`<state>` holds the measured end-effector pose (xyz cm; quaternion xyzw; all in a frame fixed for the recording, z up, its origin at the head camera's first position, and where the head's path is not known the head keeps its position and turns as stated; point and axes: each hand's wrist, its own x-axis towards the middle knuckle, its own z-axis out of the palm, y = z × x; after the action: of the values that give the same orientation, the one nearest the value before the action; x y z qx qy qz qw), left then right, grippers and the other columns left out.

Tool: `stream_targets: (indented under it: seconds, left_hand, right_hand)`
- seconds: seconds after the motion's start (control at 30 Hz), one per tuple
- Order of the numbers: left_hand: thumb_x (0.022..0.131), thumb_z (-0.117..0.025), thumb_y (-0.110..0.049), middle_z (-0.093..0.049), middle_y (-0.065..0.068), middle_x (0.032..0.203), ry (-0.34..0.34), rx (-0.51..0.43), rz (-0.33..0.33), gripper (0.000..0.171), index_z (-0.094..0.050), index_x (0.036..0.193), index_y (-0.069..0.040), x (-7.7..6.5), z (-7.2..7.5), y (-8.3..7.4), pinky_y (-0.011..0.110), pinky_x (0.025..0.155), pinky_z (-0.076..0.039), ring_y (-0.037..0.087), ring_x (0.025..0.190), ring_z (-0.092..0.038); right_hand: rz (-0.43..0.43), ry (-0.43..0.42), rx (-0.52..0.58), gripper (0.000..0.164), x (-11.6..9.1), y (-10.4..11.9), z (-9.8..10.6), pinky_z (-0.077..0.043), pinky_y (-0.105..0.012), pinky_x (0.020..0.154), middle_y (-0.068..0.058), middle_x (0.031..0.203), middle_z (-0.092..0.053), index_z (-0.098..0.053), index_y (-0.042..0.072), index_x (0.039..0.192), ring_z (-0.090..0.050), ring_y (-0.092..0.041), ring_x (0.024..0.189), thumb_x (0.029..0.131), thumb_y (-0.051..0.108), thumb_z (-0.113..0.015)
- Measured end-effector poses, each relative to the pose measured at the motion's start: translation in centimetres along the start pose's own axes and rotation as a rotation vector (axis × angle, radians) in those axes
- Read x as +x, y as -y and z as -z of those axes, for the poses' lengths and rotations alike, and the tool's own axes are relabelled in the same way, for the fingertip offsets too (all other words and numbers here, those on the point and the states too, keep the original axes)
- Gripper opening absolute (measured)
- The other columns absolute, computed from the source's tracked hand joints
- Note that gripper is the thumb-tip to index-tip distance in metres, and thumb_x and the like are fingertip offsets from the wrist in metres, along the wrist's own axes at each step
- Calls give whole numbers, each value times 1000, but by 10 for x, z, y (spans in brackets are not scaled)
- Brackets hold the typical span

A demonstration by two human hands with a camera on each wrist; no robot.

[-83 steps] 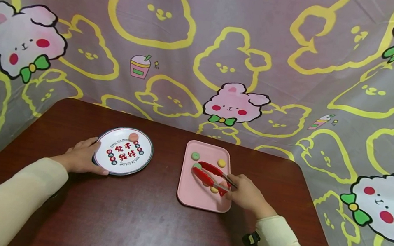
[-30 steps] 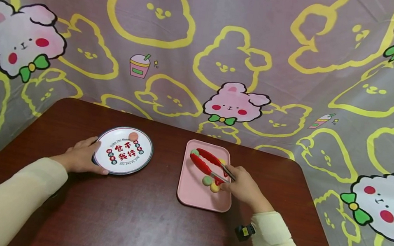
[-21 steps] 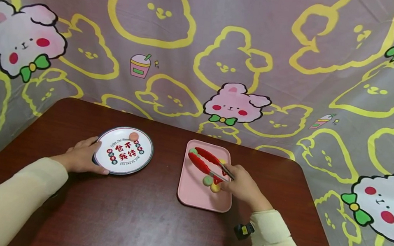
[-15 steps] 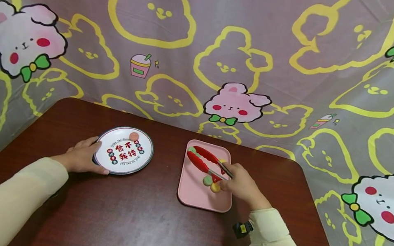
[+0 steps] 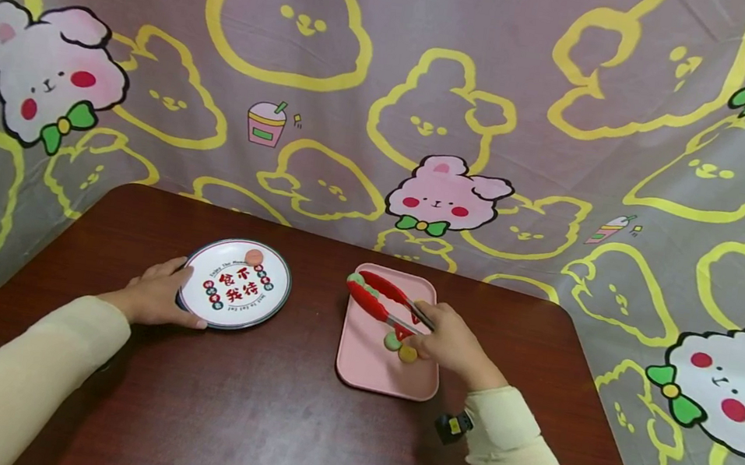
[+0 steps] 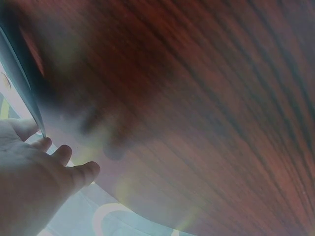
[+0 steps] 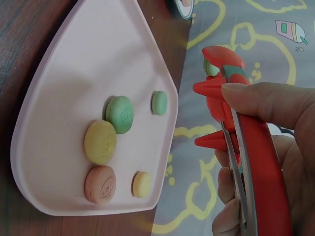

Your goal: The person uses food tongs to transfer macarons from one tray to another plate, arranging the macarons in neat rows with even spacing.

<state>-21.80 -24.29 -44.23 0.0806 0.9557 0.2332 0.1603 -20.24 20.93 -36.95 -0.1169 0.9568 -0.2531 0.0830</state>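
Observation:
My left hand (image 5: 155, 294) holds the left rim of a round white plate (image 5: 208, 270) printed with red characters. A pink macaron (image 5: 254, 257) lies near the plate's far edge. Around red-and-metal tongs (image 7: 263, 172) my right hand (image 5: 449, 345) is curled, thumb along one arm. Between the tong tips sits a green macaron (image 7: 211, 68), raised over the far left corner of a pink tray (image 5: 368, 369). Still on the tray are two green macarons (image 7: 119, 114), two yellow macarons (image 7: 100, 142) and one pink macaron (image 7: 101, 185).
Both plate and tray stand on a dark brown wooden table (image 5: 251, 405), with bare wood between them. A curtain (image 5: 331, 117) with cartoon rabbits surrounds the table's back and sides.
The tongs have moved from the tray's middle toward its far left corner, then up and left with a green macaron between the tips. My left hand and the plate stay put.

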Motion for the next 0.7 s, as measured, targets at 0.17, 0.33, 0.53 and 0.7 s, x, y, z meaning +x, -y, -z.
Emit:
stream_targets:
  seconds: [0.17, 0.33, 0.53, 0.7]
  left_hand:
    - [66, -79, -59, -12, 39, 146, 8, 4, 3, 123, -22, 142, 20, 0, 1, -1, 73, 100, -18, 59, 131, -12]
    - [66, -79, -60, -11, 39, 146, 21, 3, 15, 124, -21, 142, 19, 0, 2, -1, 73, 100, -17, 59, 131, -11]
    - [66, -78, -61, -11, 39, 146, 19, -1, 11, 125, -21, 142, 20, 0, 1, 0, 73, 100, -17, 59, 131, -11]
    - [65, -78, -63, -11, 39, 146, 16, -1, 8, 126, -21, 142, 20, 0, 0, 1, 74, 100, -16, 60, 130, -11]
  right_hand:
    - [15, 19, 33, 57, 3, 5, -1, -46, -35, 68, -14, 97, -61, -58, 5, 131, -56, -27, 79, 79, 17, -76]
    - [49, 28, 49, 49, 8, 7, -4, -46, -32, 63, -9, 88, -61, -62, 8, 125, -58, -28, 72, 79, 16, -77]
    - [51, 24, 40, 53, 12, 11, -7, -48, -31, 63, -9, 92, -61, -61, 6, 127, -54, -22, 80, 78, 17, -78]
    - [40, 29, 46, 56, 13, 15, -10, -49, -30, 59, -11, 100, -60, -59, 6, 130, -54, -20, 78, 78, 16, -77]
